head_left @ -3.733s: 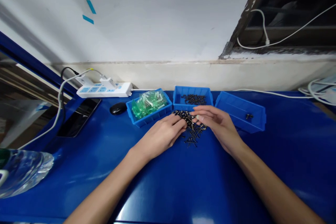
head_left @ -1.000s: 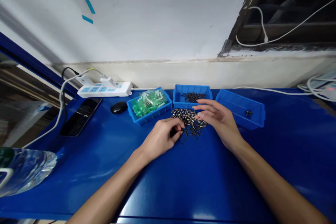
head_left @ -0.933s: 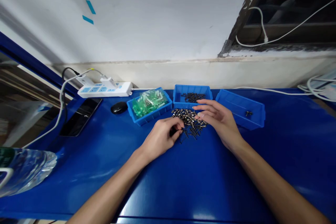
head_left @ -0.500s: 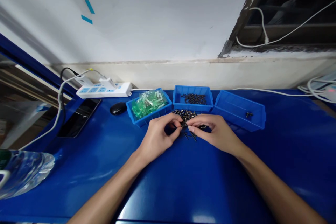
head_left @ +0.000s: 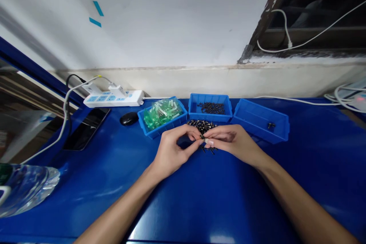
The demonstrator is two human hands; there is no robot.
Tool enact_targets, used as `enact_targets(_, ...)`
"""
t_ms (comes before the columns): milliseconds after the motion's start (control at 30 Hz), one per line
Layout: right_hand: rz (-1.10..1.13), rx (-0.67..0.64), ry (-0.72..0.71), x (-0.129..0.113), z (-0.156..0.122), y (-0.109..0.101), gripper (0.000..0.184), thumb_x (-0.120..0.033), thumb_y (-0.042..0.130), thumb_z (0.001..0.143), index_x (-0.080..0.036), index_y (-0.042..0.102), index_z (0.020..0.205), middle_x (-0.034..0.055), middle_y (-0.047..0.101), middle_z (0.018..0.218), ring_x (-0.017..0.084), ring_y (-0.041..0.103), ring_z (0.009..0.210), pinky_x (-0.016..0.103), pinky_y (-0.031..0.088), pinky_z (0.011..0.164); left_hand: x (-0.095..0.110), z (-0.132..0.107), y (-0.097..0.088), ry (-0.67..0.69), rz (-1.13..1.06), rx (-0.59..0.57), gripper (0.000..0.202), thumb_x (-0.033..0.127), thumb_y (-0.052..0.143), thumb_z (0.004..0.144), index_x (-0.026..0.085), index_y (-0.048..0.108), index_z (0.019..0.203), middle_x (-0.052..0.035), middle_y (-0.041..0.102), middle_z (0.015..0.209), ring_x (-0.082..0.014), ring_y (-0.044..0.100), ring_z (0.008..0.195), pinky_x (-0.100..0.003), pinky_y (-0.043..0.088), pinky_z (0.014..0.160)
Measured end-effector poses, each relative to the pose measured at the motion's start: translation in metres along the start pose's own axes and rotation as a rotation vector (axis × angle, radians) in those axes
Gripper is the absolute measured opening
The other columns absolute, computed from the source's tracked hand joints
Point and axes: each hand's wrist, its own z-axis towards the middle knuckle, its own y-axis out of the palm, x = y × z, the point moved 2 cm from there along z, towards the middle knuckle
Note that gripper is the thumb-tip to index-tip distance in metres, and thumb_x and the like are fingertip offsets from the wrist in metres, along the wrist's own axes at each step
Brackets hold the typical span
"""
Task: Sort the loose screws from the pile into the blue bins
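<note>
My left hand (head_left: 175, 148) is closed in a pinch, thumb and index finger on a small dark screw (head_left: 202, 137). From the other side my right hand (head_left: 234, 143) pinches the same screw, its thumb and fingertips touching those of my left. The fingers hide most of the screw. Just behind the hands lies a pile of loose screws (head_left: 201, 125) on the blue table (head_left: 183, 198), partly covered by them. A few dark screws (head_left: 211, 150) lie below the fingertips.
Behind the pile stand a blue bin (head_left: 210, 116) with dark screws, a left bin (head_left: 156, 132) with green and clear plastic bags, and a right bin (head_left: 257, 118) with a few small dark pieces. Leftward are a mouse (head_left: 129, 118), phone (head_left: 87, 129), power strip (head_left: 114, 99) and water bottle (head_left: 28, 187).
My fingertips have drawn closer together around the small screw. The left hand has shifted slightly right, and the right thumb has closed in. The bins have not moved.
</note>
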Motion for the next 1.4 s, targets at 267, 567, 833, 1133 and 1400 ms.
enact_targets(267,0.160,0.259,-0.109,0.010,0.003,-0.011,0.035,-0.035,0.087,0.073,-0.025,0.081,0.107,0.0075,0.081,0.109,0.026,0.078,0.099,0.043,0.062,0.091,-0.006,-0.001,-0.005,0.078,0.383,-0.362,0.023,0.027,0.081,0.084,0.017,0.066,0.098,-0.0055,0.069,0.096,-0.0219,0.067,0.088,-0.036,0.057,0.080)
enact_targets(567,0.219,0.331,-0.137,0.015,0.003,-0.014,0.041,-0.031,0.082,0.080,-0.030,0.075,0.120,0.0071,0.075,0.128,0.027,0.076,0.106,0.048,0.057,0.101,-0.020,-0.003,0.000,0.086,0.466,-0.475,0.008,0.014,0.059,0.098,0.017,0.065,0.094,-0.0050,0.066,0.095,-0.0198,0.066,0.087,-0.032,0.055,0.078)
enact_targets(833,0.170,0.286,-0.130,0.011,0.003,-0.015,0.031,-0.029,0.079,0.081,-0.026,0.076,0.111,0.0058,0.079,0.114,0.021,0.077,0.093,0.040,0.061,0.092,-0.021,0.000,-0.004,0.102,0.492,-0.433,0.009,0.021,0.058,0.102,0.017,0.065,0.096,-0.0053,0.069,0.095,-0.0200,0.065,0.088,-0.032,0.054,0.078)
enact_targets(1133,-0.195,0.135,-0.184,0.004,0.000,0.002,0.020,-0.028,0.072,0.082,-0.022,0.081,0.099,0.0064,0.082,0.097,0.022,0.078,0.086,0.036,0.063,0.082,-0.010,0.002,-0.008,0.117,0.257,-0.155,0.003,0.016,0.066,0.096,0.017,0.067,0.094,-0.0011,0.071,0.083,-0.0135,0.066,0.074,-0.023,0.053,0.071)
enact_targets(1400,-0.024,0.033,-0.060,0.006,0.002,0.004,0.016,-0.030,0.078,0.077,-0.019,0.082,0.087,0.0048,0.078,0.073,0.020,0.076,0.069,0.030,0.060,0.064,-0.002,0.003,-0.010,0.067,0.208,-0.193,0.002,0.017,0.066,0.095,0.017,0.066,0.093,-0.0007,0.070,0.082,-0.0129,0.066,0.072,-0.023,0.053,0.069)
